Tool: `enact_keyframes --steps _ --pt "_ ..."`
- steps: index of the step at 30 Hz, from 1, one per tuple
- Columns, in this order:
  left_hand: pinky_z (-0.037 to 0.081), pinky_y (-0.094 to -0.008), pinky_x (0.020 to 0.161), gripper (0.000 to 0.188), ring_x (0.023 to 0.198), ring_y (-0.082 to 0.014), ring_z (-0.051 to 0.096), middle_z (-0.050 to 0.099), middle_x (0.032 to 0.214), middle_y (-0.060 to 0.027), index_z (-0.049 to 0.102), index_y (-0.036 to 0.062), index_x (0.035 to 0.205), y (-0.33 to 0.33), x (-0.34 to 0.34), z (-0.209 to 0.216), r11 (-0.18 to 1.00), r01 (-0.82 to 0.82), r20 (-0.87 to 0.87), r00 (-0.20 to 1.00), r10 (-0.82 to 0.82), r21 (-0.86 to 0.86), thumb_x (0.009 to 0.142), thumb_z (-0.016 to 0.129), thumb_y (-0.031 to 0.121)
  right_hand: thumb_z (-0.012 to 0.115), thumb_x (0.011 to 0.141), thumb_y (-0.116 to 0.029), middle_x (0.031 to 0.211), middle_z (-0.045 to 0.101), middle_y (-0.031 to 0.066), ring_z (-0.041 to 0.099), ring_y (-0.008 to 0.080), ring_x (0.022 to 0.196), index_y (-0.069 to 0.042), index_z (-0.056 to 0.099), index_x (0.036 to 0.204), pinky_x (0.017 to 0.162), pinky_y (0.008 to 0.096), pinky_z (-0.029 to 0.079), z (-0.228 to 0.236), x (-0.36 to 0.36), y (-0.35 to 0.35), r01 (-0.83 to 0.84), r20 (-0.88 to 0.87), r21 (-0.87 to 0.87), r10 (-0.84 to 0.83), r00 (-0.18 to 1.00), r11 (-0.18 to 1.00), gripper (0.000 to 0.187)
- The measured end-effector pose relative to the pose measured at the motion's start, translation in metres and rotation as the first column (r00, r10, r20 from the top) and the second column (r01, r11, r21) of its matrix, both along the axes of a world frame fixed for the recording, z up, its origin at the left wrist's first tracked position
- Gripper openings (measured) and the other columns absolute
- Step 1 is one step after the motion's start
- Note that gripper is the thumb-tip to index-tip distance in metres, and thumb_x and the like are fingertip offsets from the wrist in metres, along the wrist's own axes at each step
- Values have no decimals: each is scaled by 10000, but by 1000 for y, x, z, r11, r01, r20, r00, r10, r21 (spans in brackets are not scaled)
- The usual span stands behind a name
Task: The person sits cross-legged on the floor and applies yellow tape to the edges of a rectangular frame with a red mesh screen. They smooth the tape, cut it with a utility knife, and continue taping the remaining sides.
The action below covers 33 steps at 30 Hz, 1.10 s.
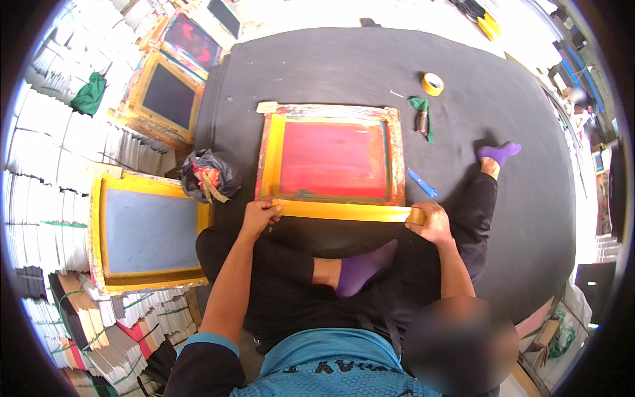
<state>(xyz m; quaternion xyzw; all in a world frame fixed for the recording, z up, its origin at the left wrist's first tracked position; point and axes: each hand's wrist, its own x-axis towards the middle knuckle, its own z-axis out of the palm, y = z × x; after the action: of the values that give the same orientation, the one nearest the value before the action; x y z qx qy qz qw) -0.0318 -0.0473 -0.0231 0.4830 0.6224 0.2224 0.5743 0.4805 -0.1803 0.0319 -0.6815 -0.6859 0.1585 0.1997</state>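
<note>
A silk-screen printing frame (334, 159) with a red mesh lies flat on the black surface before me. Yellow tape runs along its left inner side. Across its near edge a strip of yellow tape (340, 212) is stretched from side to side. My left hand (258, 218) pinches the strip's left end by the frame's near left corner. At the other end, my right hand (434, 225) is closed around the tape roll (417, 216), close to the near right corner. Whether the strip touches the wood all along, I cannot tell.
A second yellow tape roll (432, 84), a green cloth with a small tool (421, 120) and a blue cutter (422, 183) lie to the right. A black plastic bag (210, 175) sits at left, beside a taped blue-grey screen (152, 231). Paper stacks (59, 172) line the left.
</note>
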Motion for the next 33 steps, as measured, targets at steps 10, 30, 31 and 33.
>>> enact_keyframes --steps 10,30,31,33 --pt "546 -271 590 198 642 -114 662 708 769 -45 778 -36 901 4 3 1 992 -117 71 991 113 52 880 850 147 954 645 -374 1025 745 146 705 378 993 -63 744 1051 908 479 553 4 7 -7 -30 -48 5 30 998 1000 552" --pt "527 -270 549 211 587 -127 655 709 701 -80 776 -80 891 12 -2 -13 973 -130 -115 981 154 188 862 858 112 808 845 -369 887 765 99 709 319 846 -89 794 921 796 455 522 -12 13 12 70 51 73 -74 996 995 290" --pt "529 -271 552 215 591 -128 659 714 706 -84 777 -80 900 12 -1 -15 969 -132 -122 979 160 210 859 860 114 801 840 -392 876 765 94 713 320 852 -110 797 921 799 460 523 -13 11 14 84 92 82 -91 992 993 293" --pt "535 -277 559 227 600 -130 670 725 718 -96 782 -80 921 12 4 -12 961 -123 -168 971 168 247 852 865 119 789 832 -438 855 765 85 722 322 863 -153 802 923 804 471 524 -15 9 17 113 172 102 -130 977 988 300"
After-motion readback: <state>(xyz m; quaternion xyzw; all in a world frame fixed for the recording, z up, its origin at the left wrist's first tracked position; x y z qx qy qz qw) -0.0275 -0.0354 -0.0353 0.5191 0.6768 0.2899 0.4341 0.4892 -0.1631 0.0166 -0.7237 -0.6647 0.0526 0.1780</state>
